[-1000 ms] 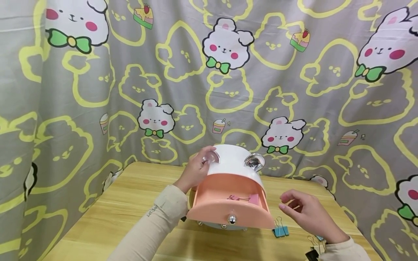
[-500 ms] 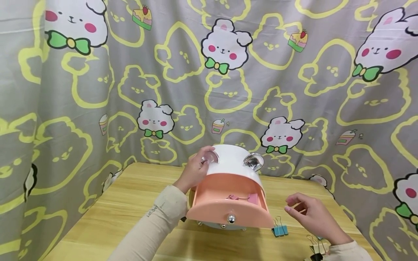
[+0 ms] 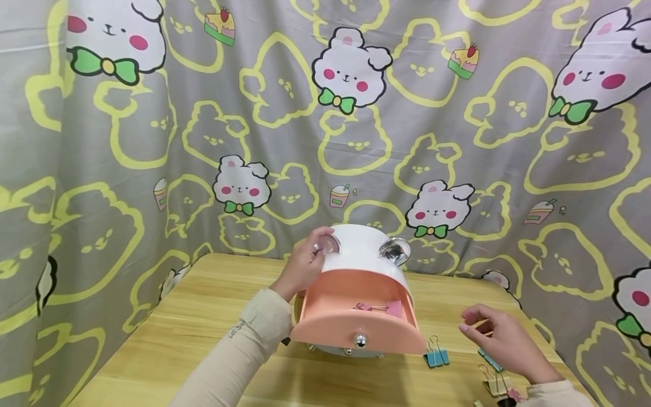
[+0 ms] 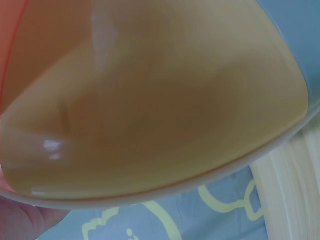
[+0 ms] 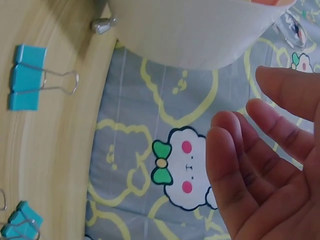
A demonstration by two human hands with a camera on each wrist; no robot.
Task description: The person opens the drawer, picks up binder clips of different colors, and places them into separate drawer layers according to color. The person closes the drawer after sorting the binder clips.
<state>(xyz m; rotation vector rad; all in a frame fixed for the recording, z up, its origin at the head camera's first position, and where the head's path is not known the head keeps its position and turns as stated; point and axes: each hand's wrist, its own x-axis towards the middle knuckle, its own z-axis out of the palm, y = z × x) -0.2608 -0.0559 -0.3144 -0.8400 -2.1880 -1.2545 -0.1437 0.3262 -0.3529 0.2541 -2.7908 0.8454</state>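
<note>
A white rounded desktop organizer [image 3: 358, 249] with shiny ears stands on the table. Its peach drawer [image 3: 351, 330], with a silver knob, is pulled out and holds a pink binder clip [image 3: 394, 308]. My left hand [image 3: 301, 264] grips the organizer's left ear at the top. In the left wrist view, a yellowish panel [image 4: 165, 115] on the organizer's side fills most of the picture. My right hand [image 3: 506, 342] hovers to the right with nothing in it, fingers loosely bent. Nearest to it are a teal binder clip [image 3: 437, 358] and another teal clip [image 3: 489, 360], partly hidden by the hand.
More binder clips lie at the table's front right, among them a cream one [image 3: 494, 386] and a black one [image 3: 506, 402]. The wooden table [image 3: 213, 316] ends at a grey patterned curtain [image 3: 290, 130] behind and at the sides.
My right hand has moved rightward and slightly toward me, away from the drawer, bringing a second teal clip into sight. My left hand and the organizer stay as they were.
</note>
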